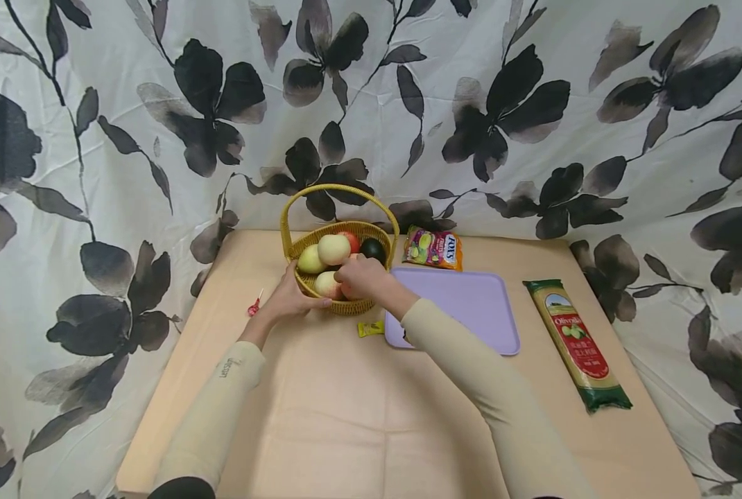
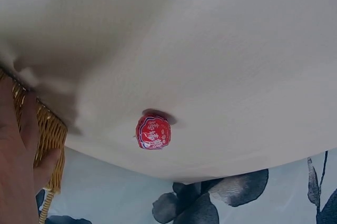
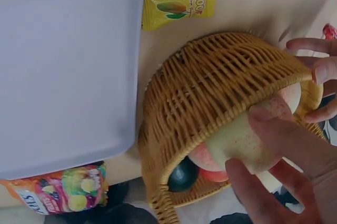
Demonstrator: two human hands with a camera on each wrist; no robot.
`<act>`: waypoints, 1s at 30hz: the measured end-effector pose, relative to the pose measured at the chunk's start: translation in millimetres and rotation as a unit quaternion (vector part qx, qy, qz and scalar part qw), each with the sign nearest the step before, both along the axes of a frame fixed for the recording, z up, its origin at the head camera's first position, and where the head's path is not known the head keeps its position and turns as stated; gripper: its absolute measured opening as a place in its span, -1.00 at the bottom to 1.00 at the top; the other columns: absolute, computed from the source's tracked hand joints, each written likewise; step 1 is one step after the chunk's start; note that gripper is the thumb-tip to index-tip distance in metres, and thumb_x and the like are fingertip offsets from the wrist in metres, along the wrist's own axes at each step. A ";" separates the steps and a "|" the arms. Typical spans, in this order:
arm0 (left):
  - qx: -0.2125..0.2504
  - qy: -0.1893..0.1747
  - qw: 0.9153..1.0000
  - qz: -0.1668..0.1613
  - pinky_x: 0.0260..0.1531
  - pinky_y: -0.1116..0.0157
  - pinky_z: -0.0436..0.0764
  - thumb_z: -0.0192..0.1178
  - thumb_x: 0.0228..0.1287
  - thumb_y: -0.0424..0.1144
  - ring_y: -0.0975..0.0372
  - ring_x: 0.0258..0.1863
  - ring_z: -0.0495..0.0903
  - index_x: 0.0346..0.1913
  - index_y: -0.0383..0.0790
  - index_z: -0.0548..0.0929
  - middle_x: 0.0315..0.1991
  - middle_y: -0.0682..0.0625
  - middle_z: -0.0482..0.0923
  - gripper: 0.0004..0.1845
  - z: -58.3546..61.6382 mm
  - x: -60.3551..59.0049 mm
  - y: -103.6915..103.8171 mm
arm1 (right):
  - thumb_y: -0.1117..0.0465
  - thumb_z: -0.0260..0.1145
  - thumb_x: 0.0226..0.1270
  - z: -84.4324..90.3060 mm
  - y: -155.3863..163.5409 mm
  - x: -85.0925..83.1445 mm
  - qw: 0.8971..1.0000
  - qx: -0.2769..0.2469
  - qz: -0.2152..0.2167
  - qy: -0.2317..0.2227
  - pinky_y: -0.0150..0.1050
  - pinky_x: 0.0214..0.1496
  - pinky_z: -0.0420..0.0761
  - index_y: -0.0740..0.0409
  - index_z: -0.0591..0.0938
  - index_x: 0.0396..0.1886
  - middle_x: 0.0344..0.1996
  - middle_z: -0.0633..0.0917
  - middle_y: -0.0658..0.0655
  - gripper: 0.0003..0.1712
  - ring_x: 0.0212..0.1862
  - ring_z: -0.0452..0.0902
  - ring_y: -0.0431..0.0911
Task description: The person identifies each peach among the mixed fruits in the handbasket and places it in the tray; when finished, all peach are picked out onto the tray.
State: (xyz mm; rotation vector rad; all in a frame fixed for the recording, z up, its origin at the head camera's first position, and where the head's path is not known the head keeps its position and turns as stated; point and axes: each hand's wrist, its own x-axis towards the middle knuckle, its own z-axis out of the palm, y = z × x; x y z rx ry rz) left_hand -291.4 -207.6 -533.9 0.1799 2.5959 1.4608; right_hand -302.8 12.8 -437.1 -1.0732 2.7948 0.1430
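Note:
A yellow wicker basket with a tall handle stands at the back of the table, filled with fruit. My left hand holds its left rim, fingers against the woven wall. Over the basket's front right, my right hand grips a pale, pink-flushed peach between thumb and fingers. Around it lie another pale peach, a yellow-green fruit, a round red fruit, a dark green avocado-like fruit and a peach by the front rim.
Right of the basket lies a lilac tray, with a colourful sweets bag behind it. A yellow wrapped candy sits by the tray's left edge. The red lollipop is left of the basket, a long Olivoilà packet far right.

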 end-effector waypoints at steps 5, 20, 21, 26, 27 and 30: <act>-0.001 -0.003 1.000 0.001 0.53 -0.11 0.18 0.68 -0.06 0.05 -0.10 0.48 0.25 0.62 -0.28 -0.13 0.51 -0.32 0.11 0.40 1.3 0.7 1.7 | 0.20 0.36 0.41 2.1 12.6 -5.8 0.995 -0.084 0.020 -0.040 0.05 -0.03 0.66 0.11 0.78 -0.08 -0.12 0.70 0.12 -0.82 -0.08 0.60 0.11; 0.008 -0.003 1.000 0.001 0.55 -0.15 0.12 0.67 -0.02 0.00 -0.16 0.54 0.19 0.64 -0.32 -0.20 0.56 -0.35 0.04 0.43 3.4 1.5 1.9 | 0.24 0.64 0.09 22.4 72.4 -20.2 0.960 -0.235 -0.031 -0.147 -0.13 -0.01 0.61 0.13 0.67 0.20 0.00 0.73 0.20 -0.37 -0.03 0.55 0.02; 0.010 -0.003 1.000 0.001 0.55 -0.15 0.12 0.67 -0.02 0.00 -0.16 0.53 0.19 0.64 -0.32 -0.20 0.56 -0.36 0.04 0.42 3.9 1.8 2.1 | 0.23 0.64 0.09 23.6 77.3 -19.0 0.958 -0.239 -0.043 -0.152 -0.13 -0.02 0.61 0.11 0.67 0.21 0.01 0.72 0.20 -0.36 -0.02 0.55 0.03; 0.038 -0.004 0.999 -0.003 0.56 -0.17 0.06 0.68 -0.01 -0.10 -0.21 0.55 0.13 0.64 -0.34 -0.21 0.57 -0.40 -0.01 0.42 10.8 5.0 4.3 | 0.20 0.64 0.09 20.0 105.3 -13.2 0.954 -0.237 -0.083 -0.164 -0.16 -0.09 0.59 0.05 0.67 0.28 0.05 0.71 0.19 -0.31 -0.01 0.54 0.03; 0.046 -0.006 0.999 -0.005 0.57 -0.17 0.04 0.68 -0.01 -0.13 -0.23 0.55 0.12 0.64 -0.35 -0.21 0.57 -0.41 -0.02 0.41 13.7 5.9 5.2 | 0.20 0.64 0.09 18.1 111.5 -11.7 0.953 -0.235 -0.087 -0.167 -0.17 -0.10 0.57 0.04 0.67 0.29 0.07 0.71 0.18 -0.30 -0.02 0.54 0.02; 0.059 -0.016 0.998 -0.011 0.57 -0.19 0.01 0.67 -0.01 -0.22 -0.27 0.56 0.09 0.63 -0.38 -0.22 0.58 -0.45 -0.05 0.39 24.4 9.0 8.2 | 0.19 0.64 0.09 10.6 129.4 -6.3 0.952 -0.233 -0.090 -0.176 -0.22 -0.14 0.53 0.03 0.68 0.30 0.15 0.73 0.16 -0.30 -0.05 0.52 -0.01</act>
